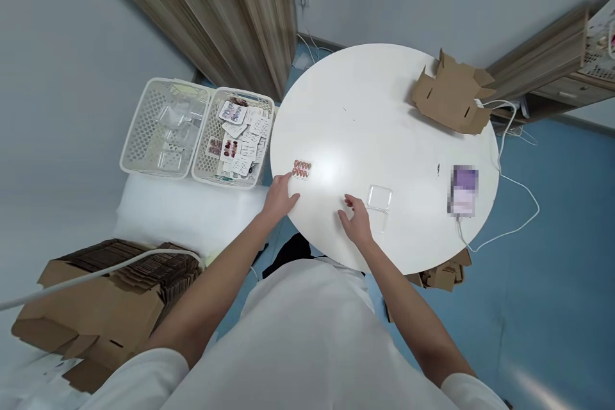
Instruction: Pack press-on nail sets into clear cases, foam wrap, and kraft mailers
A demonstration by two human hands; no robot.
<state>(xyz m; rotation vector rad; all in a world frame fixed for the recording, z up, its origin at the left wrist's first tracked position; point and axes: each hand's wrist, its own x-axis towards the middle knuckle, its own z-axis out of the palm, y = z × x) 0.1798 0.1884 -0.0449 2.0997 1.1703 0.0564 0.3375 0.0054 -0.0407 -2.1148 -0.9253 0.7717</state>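
On the white round table, a small card of reddish press-on nails (302, 169) lies flat near the left edge. My left hand (280, 197) is beside its lower left corner, thumb and index finger apart, the index fingertip at or very near the card. Farther right, my right hand (356, 219) hovers at or just over the tabletop with fingers curved and apart, nothing between them. Just right of it sits a clear plastic case (379, 197), its lid folded open toward me.
Left of the table, one white basket (125, 152) holds clear plastic cases; another (199, 170) holds several nail cards. A brown cardboard box (449, 97) stands at the table's far right. A blurred purple device (464, 191) with a white cable lies at right. Folded cartons (106, 307) are stacked lower left.
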